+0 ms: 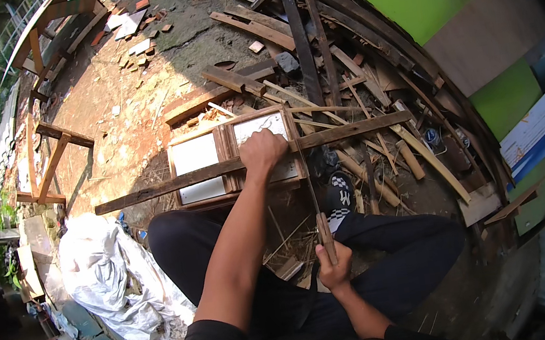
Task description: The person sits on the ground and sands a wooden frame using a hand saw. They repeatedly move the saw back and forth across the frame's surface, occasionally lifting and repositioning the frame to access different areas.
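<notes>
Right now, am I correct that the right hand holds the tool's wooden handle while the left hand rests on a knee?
Not quite: the left hand rests on the long plank instead, as the head view shows; the right hand does hold the tool's wooden handle.

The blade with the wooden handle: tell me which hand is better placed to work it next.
Probably the right hand: it grips the handle, with the blade reaching the long plank. The left hand is on that plank, away from the handle.

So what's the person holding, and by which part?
The right hand holds a saw-like tool by its wooden handle. The left hand is closed over the long plank near its middle; its fingertips are hidden.
</notes>
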Available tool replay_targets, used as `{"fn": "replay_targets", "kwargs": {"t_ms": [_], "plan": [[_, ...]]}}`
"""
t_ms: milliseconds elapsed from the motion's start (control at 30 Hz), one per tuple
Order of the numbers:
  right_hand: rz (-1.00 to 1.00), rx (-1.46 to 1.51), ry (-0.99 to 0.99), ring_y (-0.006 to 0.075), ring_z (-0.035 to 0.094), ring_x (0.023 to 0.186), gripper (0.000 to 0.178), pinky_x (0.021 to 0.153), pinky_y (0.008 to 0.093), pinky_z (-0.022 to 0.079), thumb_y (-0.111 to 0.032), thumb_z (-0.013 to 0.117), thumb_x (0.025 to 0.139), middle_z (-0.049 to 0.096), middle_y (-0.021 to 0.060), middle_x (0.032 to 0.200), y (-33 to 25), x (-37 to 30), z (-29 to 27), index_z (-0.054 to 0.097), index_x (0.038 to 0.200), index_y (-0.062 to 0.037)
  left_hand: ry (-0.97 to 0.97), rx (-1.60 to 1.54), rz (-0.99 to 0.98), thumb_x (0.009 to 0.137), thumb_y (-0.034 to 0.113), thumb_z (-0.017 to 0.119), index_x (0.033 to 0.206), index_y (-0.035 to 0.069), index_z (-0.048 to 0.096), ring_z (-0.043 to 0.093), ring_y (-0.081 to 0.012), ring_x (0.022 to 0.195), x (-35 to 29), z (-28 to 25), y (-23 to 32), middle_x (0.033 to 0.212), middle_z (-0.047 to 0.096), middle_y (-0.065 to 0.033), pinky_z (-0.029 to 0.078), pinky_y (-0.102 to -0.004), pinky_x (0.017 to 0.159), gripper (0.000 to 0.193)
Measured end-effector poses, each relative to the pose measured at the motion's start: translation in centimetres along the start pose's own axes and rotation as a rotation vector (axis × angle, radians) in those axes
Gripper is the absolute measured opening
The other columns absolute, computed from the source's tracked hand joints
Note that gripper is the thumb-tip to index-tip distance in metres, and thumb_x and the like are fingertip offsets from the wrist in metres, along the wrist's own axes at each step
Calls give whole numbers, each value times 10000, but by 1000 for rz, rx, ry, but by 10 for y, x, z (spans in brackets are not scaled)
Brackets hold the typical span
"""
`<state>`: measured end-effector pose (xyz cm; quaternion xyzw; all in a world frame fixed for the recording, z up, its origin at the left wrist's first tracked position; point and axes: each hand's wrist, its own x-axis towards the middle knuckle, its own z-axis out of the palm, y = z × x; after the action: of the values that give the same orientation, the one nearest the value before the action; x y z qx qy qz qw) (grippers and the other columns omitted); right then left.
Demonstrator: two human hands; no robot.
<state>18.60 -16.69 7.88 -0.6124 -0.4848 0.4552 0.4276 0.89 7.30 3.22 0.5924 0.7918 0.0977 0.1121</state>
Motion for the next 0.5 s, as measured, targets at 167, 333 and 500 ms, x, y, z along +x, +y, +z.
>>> {"fn": "replay_targets", "kwargs": {"t_ms": [167,333,500], "plan": [[49,-10,-36,155,500,497,257,495,343,375,-116,630,871,487,73,536,7,-45,-35,531,666,4,-9,-3,13,794,273,534,765,-7,744,717,-410,727,-2,-3,1,780,704,-263,575,-490,679,352],[-33,47,39,121,379,483,331,477,334,283,-103,618,880,387,40,517,13,79,23,433,623,-7,-8,-17,75,811,296,544,768,-13,737,704,-421,689,-8,6,10,749,692,-269,576,-487,643,367],[30,-53,4,209,558,511,241,512,368,404,-112,625,877,504,110,553,29,-29,-19,546,686,10,-40,-34,50,828,316,528,816,-22,736,704,-443,763,-2,5,13,816,695,-288,573,-504,709,397]]}}
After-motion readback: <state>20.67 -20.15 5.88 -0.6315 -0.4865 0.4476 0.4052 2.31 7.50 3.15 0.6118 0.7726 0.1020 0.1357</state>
